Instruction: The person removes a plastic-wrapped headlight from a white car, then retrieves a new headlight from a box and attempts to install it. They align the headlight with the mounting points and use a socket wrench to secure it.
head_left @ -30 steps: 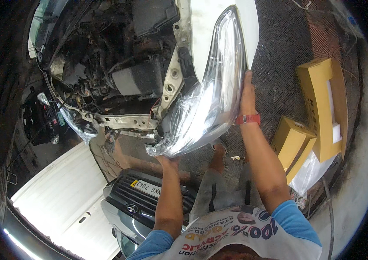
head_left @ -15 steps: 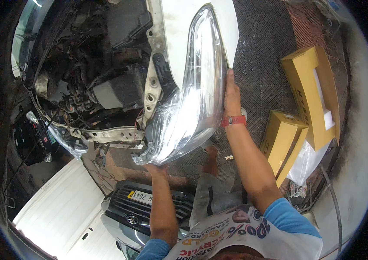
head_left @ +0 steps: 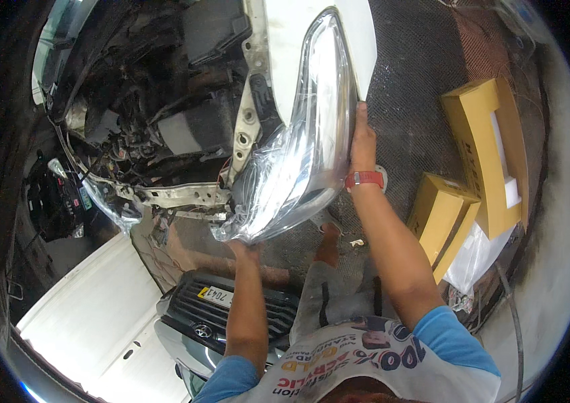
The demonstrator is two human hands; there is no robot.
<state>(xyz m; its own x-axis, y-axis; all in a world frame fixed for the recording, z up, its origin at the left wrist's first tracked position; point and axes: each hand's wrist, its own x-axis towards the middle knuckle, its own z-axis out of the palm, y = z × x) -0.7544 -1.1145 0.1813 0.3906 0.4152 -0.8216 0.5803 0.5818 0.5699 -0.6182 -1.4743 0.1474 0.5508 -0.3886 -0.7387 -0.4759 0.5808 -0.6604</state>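
A long headlight (head_left: 308, 144), partly wrapped in clear plastic film, sits at the front corner of a white car beside its fender (head_left: 283, 40). My left hand (head_left: 243, 250) grips the lower inner end of the lamp from beneath; its fingers are mostly hidden under the film. Along the outer side, my right hand (head_left: 363, 144) presses against the lamp's edge, its thumb side up and the other fingers hidden behind. A red watch is on my right wrist. Next to the lamp's inner side runs the pale metal front frame (head_left: 243, 138) of the open engine bay.
Two yellow cardboard boxes (head_left: 476, 127) lie on the floor at right, near a white plastic bag (head_left: 476, 258) and a hose (head_left: 512, 302). Below left are a white panel (head_left: 90, 295) and another car's dark grille (head_left: 231, 312). The other wrapped headlight (head_left: 107, 205) is at the car's far corner.
The view has shifted slightly, so the car and lamp appear a little to the right. Both hands keep their hold on the headlight, which stays by the fender.
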